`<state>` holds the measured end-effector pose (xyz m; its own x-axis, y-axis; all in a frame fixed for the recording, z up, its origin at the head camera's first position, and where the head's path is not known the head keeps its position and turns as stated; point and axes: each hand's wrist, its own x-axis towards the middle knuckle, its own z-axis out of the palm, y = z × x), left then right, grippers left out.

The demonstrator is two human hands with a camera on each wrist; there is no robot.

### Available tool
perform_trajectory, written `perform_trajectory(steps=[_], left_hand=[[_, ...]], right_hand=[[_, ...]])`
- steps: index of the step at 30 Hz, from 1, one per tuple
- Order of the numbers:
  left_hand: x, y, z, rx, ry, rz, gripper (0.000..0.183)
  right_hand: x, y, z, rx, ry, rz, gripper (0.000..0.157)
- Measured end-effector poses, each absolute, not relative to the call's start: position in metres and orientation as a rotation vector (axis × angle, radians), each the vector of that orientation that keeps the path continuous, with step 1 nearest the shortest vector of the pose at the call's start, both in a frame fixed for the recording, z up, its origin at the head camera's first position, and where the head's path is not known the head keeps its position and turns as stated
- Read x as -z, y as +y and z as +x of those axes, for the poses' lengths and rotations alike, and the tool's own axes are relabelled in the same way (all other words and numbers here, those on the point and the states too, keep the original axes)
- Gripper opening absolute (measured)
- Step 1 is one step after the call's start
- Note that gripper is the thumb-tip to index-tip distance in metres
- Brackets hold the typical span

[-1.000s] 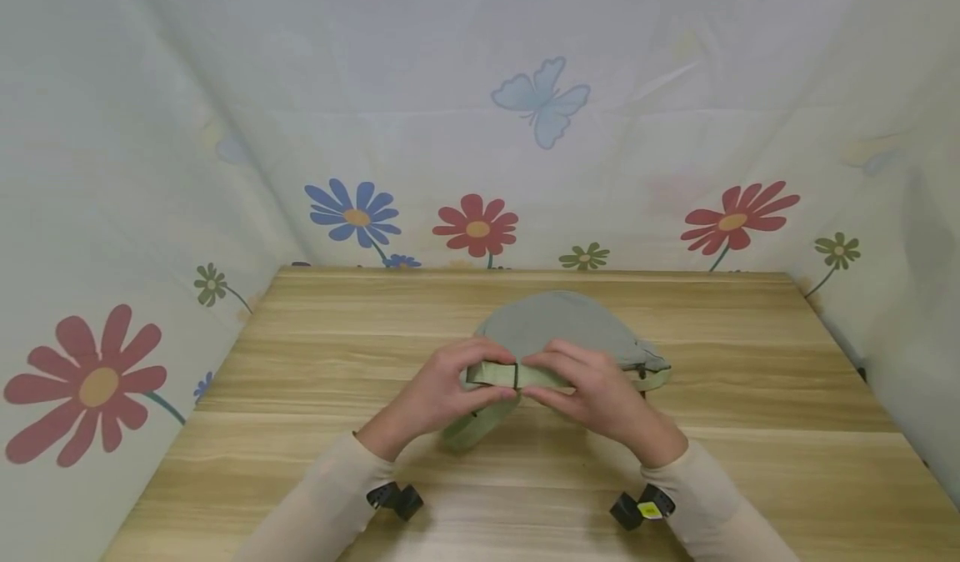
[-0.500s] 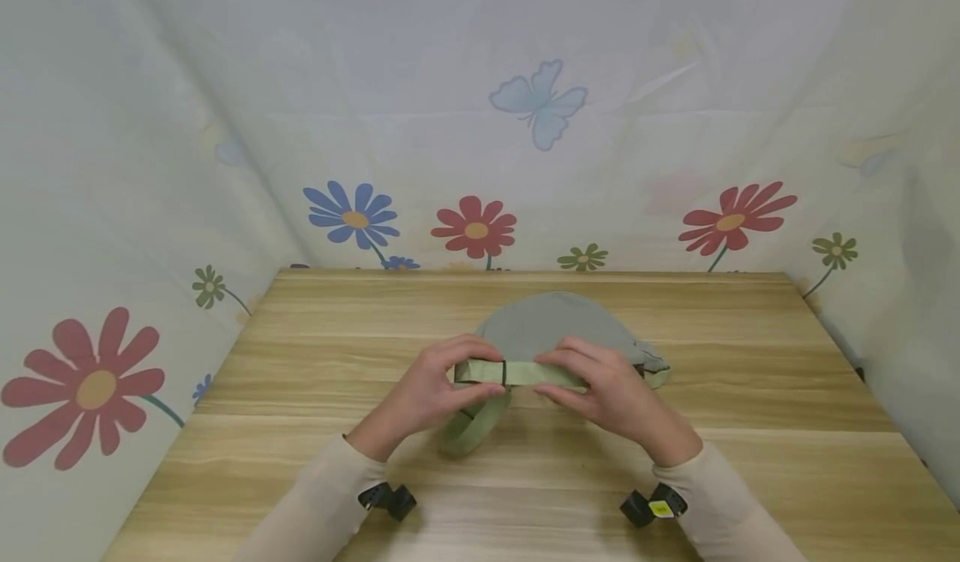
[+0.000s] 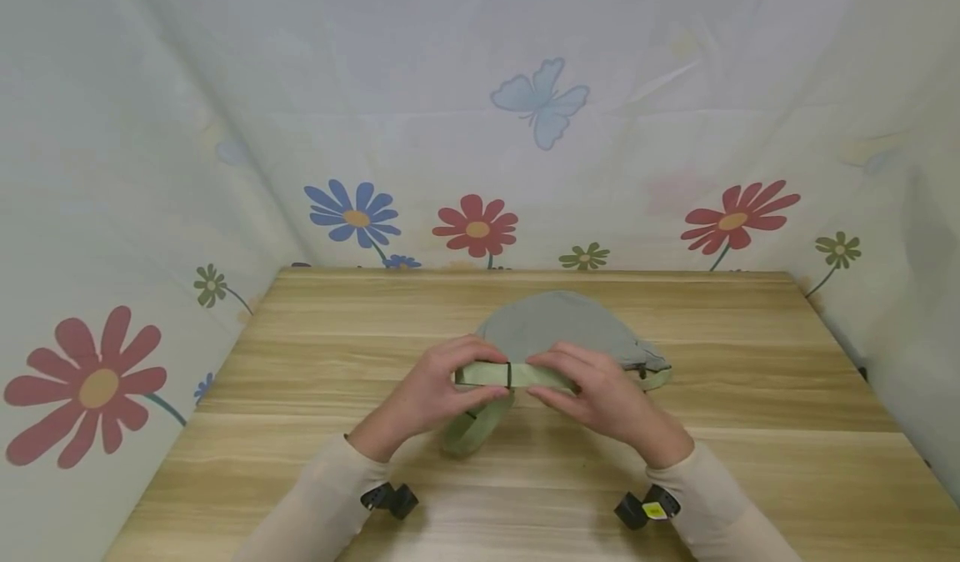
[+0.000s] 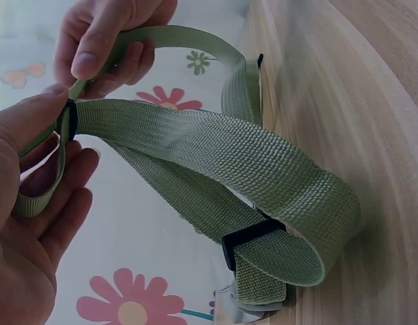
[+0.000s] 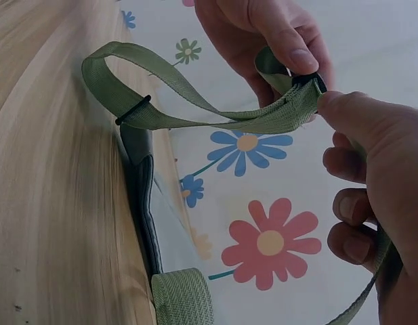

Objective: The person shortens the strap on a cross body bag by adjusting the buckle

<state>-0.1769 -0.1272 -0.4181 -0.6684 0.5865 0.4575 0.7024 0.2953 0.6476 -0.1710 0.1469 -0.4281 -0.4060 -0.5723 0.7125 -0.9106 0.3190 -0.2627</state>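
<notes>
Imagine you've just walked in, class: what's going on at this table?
A person's left hand pinches a green woven strap at a thin black slider, while the right hand holds the same strap just beside it. The strap belongs to a rounded grey fabric bag, which lies on the wood-grain table beyond the hands. Part of the strap loops down toward the table, carrying a second black slider.

Lt. brown wood-grain table (image 3: 240, 445), w/ streaks running side to side, is carrying a grey bag (image 3: 558, 328). Bag's lying a bit R of ctr, just in from the far edge, rounded side facing away, dark-trimmed end pointing R. Its green strap (image 4: 263, 159) is looping down at front L; can't tell if it's touching the table.
</notes>
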Motion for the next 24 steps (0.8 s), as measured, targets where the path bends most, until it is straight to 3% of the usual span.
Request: perform_trajectory(steps=[10,16,24], left_hand=[[0.428,-0.133,-0.18,1.566,-2.551,-0.999,0.068],[0.444,-0.127,-0.181,1.653,-2.759,-0.829,0.058],[0.443,-0.109,-0.174,1.709,-2.602,-0.868,0.037]], right_hand=[[0.431,0.151,-0.171,-0.985,-2.112,1.292,0.024],[0.43,0.152,-0.17,-0.994,-2.116,1.276,0.027],[0.428,0.15,-0.171,-0.988,-2.138,1.275,0.026]])
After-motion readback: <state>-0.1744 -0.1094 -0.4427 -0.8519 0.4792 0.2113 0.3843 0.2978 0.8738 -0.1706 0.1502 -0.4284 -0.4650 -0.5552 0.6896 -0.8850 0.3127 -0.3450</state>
